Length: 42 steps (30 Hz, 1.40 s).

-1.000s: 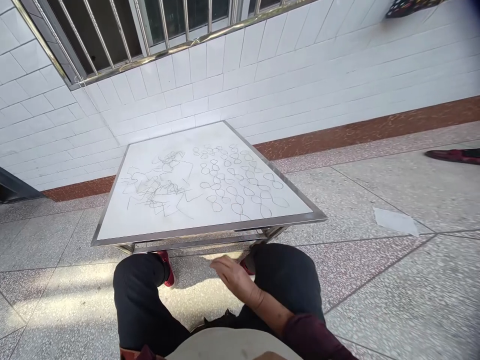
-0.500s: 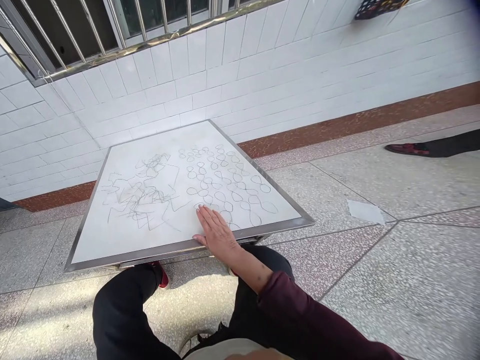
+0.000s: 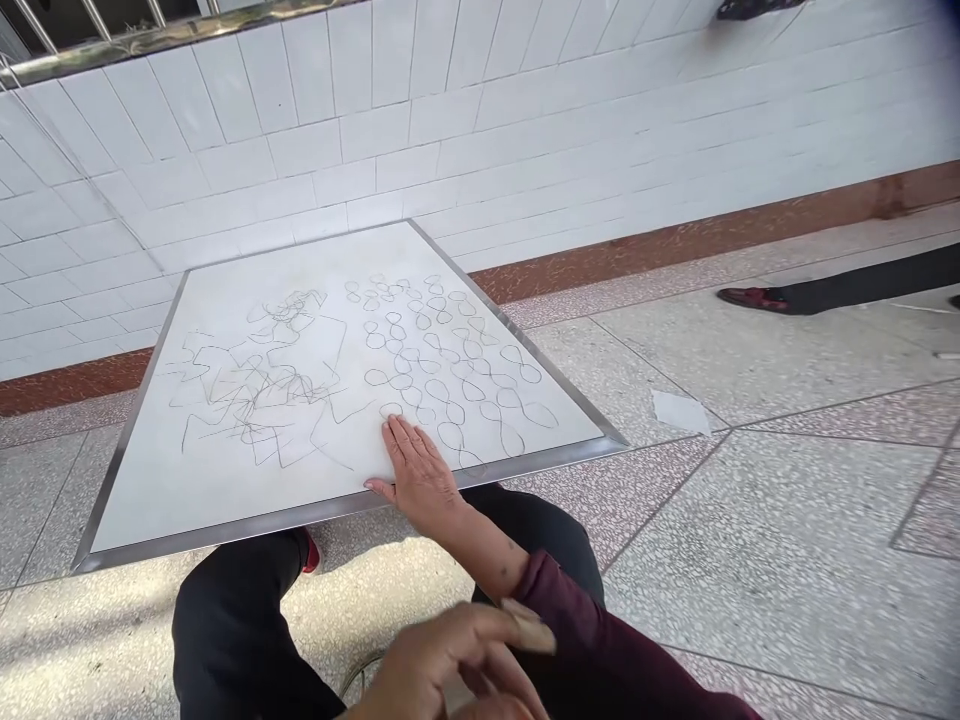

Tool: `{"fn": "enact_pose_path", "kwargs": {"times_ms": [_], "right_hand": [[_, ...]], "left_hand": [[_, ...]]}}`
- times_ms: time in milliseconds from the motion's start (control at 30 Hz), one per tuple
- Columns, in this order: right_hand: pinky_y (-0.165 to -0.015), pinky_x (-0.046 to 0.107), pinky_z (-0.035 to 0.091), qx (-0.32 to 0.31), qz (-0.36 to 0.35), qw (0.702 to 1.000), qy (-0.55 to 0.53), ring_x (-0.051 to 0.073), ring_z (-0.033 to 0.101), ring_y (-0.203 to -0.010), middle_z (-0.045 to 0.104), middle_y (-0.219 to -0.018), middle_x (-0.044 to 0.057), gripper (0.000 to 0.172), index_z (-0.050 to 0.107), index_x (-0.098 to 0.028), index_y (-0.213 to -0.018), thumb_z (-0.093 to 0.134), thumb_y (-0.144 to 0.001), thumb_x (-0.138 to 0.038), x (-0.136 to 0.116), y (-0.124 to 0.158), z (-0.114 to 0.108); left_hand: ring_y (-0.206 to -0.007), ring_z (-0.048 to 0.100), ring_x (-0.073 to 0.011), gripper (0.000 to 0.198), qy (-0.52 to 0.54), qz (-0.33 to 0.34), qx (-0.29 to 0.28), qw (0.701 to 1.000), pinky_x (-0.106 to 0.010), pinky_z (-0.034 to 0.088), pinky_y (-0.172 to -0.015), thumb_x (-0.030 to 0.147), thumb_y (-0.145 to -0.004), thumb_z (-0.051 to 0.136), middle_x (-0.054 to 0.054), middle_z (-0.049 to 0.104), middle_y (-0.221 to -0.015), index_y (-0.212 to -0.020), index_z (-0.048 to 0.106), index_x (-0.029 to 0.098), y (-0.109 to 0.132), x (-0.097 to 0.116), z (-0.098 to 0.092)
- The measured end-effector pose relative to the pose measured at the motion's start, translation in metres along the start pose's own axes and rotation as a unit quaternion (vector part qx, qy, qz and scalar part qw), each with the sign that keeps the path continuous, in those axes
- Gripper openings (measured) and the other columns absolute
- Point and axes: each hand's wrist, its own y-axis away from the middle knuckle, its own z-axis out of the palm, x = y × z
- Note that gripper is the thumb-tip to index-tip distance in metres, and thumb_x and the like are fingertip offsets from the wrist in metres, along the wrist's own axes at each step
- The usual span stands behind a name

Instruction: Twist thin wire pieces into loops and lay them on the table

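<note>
Tiled wall point(image 3: 450, 120) at 12 o'clock; white-topped table point(image 3: 150, 500) below it. Clock read from the table's centre. At 9, tangled, angular dark strands point(image 3: 262, 385). At 5, right hand point(image 3: 416, 468) laid palm-down near the front edge, fingers slightly apart, clamped on nothing visible. Beyond the edge, towards 5, left hand point(image 3: 457, 655) – fingers curled, clear of the tabletop; grip cannot be told. At 3, rows of thin figure-eight loops point(image 3: 463, 380), nearest ones by the right fingertips. Off the table at 3, white scrap point(image 3: 679, 412); past 2, another person's dark-red shoe point(image 3: 754, 298).

Judgement: if loops are loose, touch lightly, fingers flat, so neighbours don't drag.

Hidden: whatever lies under the right palm. Left hand blurred, cut off at 6 – contents unclear. Wire, thread or drawn line? Can't say.
</note>
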Motion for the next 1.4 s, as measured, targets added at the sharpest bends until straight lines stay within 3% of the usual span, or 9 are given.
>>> {"fn": "enact_pose_path", "kwargs": {"times_ms": [133, 333, 500, 633, 733, 800, 967, 1233, 1400], "right_hand": [[-0.115, 0.054, 0.031, 0.018, 0.014, 0.999, -0.027, 0.034, 0.035, -0.143, 0.04, -0.152, 0.022, 0.075, 0.026, -0.01, -0.153, 0.048, -0.096, -0.053, -0.004, -0.004, 0.003], [-0.11, 0.052, 0.042, 0.063, 0.079, 0.986, -0.133, 0.031, 0.039, -0.14, 0.04, -0.151, 0.022, 0.055, 0.032, -0.01, -0.15, 0.038, -0.101, -0.035, -0.001, -0.009, -0.007], [-0.099, 0.048, 0.052, 0.153, 0.152, 0.928, -0.304, 0.025, 0.056, -0.123, 0.054, -0.136, 0.017, 0.04, 0.045, -0.017, -0.138, 0.032, -0.103, -0.031, 0.01, 0.009, -0.027], [-0.078, 0.04, 0.059, 0.272, 0.199, 0.863, -0.376, 0.021, 0.065, -0.092, 0.062, -0.112, 0.013, 0.029, 0.053, -0.02, -0.123, 0.037, -0.102, -0.03, 0.012, 0.041, -0.027], [-0.067, 0.034, 0.056, 0.265, 0.167, 0.875, -0.368, 0.018, 0.061, -0.073, 0.061, -0.09, 0.007, 0.022, 0.056, -0.021, -0.115, 0.041, -0.1, -0.026, 0.007, 0.069, -0.014], [-0.068, 0.035, 0.055, 0.204, 0.103, 0.905, -0.358, 0.018, 0.06, -0.072, 0.061, -0.087, 0.006, 0.021, 0.056, -0.023, -0.115, 0.041, -0.1, -0.022, 0.002, 0.085, -0.004], [-0.062, 0.031, 0.056, 0.095, 0.065, 0.908, -0.402, 0.014, 0.059, -0.062, 0.062, -0.09, 0.004, 0.039, 0.037, -0.025, -0.138, 0.037, -0.1, -0.018, -0.002, 0.104, 0.017], [-0.06, 0.028, 0.056, 0.087, 0.121, 0.871, -0.469, 0.013, 0.059, -0.062, 0.061, -0.094, 0.005, 0.035, 0.036, -0.026, -0.135, 0.036, -0.1, -0.018, -0.002, 0.105, 0.03], [-0.059, 0.028, 0.056, 0.086, 0.129, 0.867, -0.474, 0.013, 0.06, -0.062, 0.062, -0.094, 0.005, 0.035, 0.036, -0.026, -0.134, 0.037, -0.1, -0.018, -0.007, 0.106, 0.024]], "left_hand": [[-0.09, 0.065, -0.022, 0.035, -0.102, 0.013, 0.176, 0.979, -0.039, 0.049, -0.088, 0.044, -0.095, 0.051, -0.008, 0.072, -0.098, -0.126, 0.061, 0.03, 0.001, 0.005, -0.015], [-0.101, 0.065, -0.0218, 0.033, -0.221, 0.008, 0.3, 0.928, -0.038, 0.052, -0.09, 0.039, -0.098, 0.045, -0.009, 0.07, -0.107, -0.121, 0.061, 0.022, 0.003, -0.023, -0.036], [-0.128, 0.054, -0.0233, 0.037, -0.466, 0.057, 0.276, 0.839, -0.045, 0.044, -0.109, 0.025, -0.099, 0.036, -0.009, 0.062, -0.133, -0.13, 0.058, 0.022, -0.017, -0.032, -0.052], [-0.146, 0.032, -0.0279, 0.047, -0.63, 0.041, 0.235, 0.739, -0.054, 0.034, -0.115, 0.018, -0.098, 0.033, -0.011, 0.046, -0.151, -0.144, 0.043, 0.016, -0.064, -0.039, -0.062], [-0.15, 0.02, -0.027, 0.053, -0.693, 0.04, 0.218, 0.686, -0.054, 0.025, -0.12, 0.019, -0.098, 0.034, -0.012, 0.03, -0.16, -0.151, 0.03, 0.013, -0.102, -0.05, -0.07], [-0.15, 0.016, -0.0285, 0.059, -0.711, 0.036, 0.227, 0.664, -0.054, 0.025, -0.12, 0.028, -0.098, 0.039, -0.016, 0.026, -0.16, -0.152, 0.026, 0.011, -0.119, -0.058, -0.076], [-0.149, 0.021, -0.0302, 0.065, -0.727, 0.003, 0.244, 0.642, -0.056, 0.025, -0.119, 0.039, -0.097, 0.041, -0.021, 0.029, -0.158, -0.152, 0.023, 0.009, -0.128, -0.072, -0.091], [-0.149, 0.022, -0.0292, 0.065, -0.741, 0.018, 0.215, 0.636, -0.054, 0.026, -0.119, 0.044, -0.098, 0.038, -0.02, 0.029, -0.159, -0.152, 0.025, 0.009, -0.127, -0.063, -0.102], [-0.143, 0.038, -0.0247, 0.048, -0.727, 0.044, 0.237, 0.643, -0.051, 0.032, -0.117, 0.031, -0.102, 0.029, -0.015, 0.047, -0.149, -0.145, 0.04, 0.014, -0.133, -0.06, -0.113]]}}
